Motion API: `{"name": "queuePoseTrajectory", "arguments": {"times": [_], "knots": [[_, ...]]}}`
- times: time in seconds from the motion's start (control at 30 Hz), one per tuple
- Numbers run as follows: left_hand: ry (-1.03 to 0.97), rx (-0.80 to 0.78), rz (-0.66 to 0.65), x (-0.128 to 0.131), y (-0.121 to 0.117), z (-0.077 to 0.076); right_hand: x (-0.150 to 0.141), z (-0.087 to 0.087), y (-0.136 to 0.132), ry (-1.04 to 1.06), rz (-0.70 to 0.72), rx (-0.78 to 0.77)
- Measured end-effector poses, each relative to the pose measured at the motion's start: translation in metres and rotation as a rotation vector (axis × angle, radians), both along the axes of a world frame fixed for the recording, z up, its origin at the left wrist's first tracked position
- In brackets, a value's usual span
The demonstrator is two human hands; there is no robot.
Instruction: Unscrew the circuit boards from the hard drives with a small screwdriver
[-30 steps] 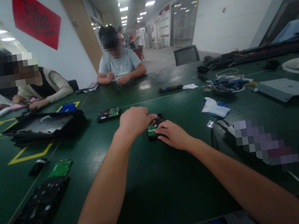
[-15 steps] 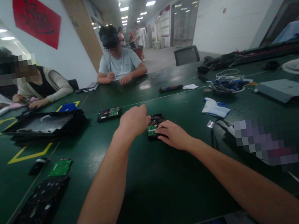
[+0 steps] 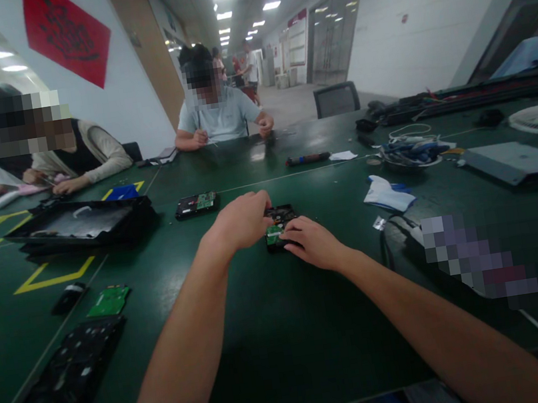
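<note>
A small black hard drive (image 3: 281, 216) with a green circuit board lies flat on the dark green table (image 3: 279, 335), straight ahead. My left hand (image 3: 241, 219) is curled at the drive's left edge, fingers bent over it. My right hand (image 3: 312, 243) rests on the drive's near right corner, fingertips pressing on the green board. Both hands cover much of the drive, so whether either one grips it I cannot tell.
A second drive (image 3: 196, 205) lies further back left, beside a black tray (image 3: 81, 225). A loose green board (image 3: 108, 301) and a black panel (image 3: 68, 379) sit near left. Gloves (image 3: 385, 192), cables (image 3: 410, 152) and a grey box (image 3: 515, 160) lie right. Other people sit across the table.
My left hand has shifted slightly over the drive's left edge. The person across the table has lifted one hand off the table. My right hand has stayed put.
</note>
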State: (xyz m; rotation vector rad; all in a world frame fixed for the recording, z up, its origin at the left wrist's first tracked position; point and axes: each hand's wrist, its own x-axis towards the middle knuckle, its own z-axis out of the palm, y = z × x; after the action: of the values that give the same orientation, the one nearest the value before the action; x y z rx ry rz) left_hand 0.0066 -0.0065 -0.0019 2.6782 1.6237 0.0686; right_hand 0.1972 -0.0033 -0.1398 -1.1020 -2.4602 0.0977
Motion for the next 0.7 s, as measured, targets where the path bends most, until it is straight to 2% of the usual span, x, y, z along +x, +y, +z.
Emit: {"name": "queuePoseTrajectory", "arguments": {"times": [0.13, 0.2, 0.27, 0.4, 0.47, 0.63, 0.7], "knots": [[-0.008, 0.042, 0.248, 0.0039, 0.0014, -0.0013, 0.0003, -0.0012, 0.0004, 0.007, 0.006, 0.017], [-0.005, 0.059, 0.283, 0.0029, 0.004, -0.0029, 0.0003, -0.002, 0.0008, 0.015, 0.013, 0.023], [-0.001, 0.055, 0.22, 0.0002, 0.0058, -0.0034, 0.0001, -0.0028, 0.0014, 0.016, 0.014, 0.027], [-0.032, -0.019, -0.035, -0.0027, 0.0043, -0.0006, 0.0, -0.0033, 0.0022, -0.001, 0.006, 0.03], [-0.042, -0.044, -0.051, -0.0009, 0.0019, 0.001, 0.0001, -0.0029, 0.002, -0.009, 0.005, 0.028], [-0.021, 0.032, 0.248, 0.0049, 0.0011, 0.0002, 0.0006, -0.0016, 0.0008, 0.001, 0.014, 0.029], [-0.012, 0.046, 0.299, 0.0043, 0.0035, -0.0011, 0.0006, -0.0017, 0.0007, 0.018, 0.017, 0.024]]}}
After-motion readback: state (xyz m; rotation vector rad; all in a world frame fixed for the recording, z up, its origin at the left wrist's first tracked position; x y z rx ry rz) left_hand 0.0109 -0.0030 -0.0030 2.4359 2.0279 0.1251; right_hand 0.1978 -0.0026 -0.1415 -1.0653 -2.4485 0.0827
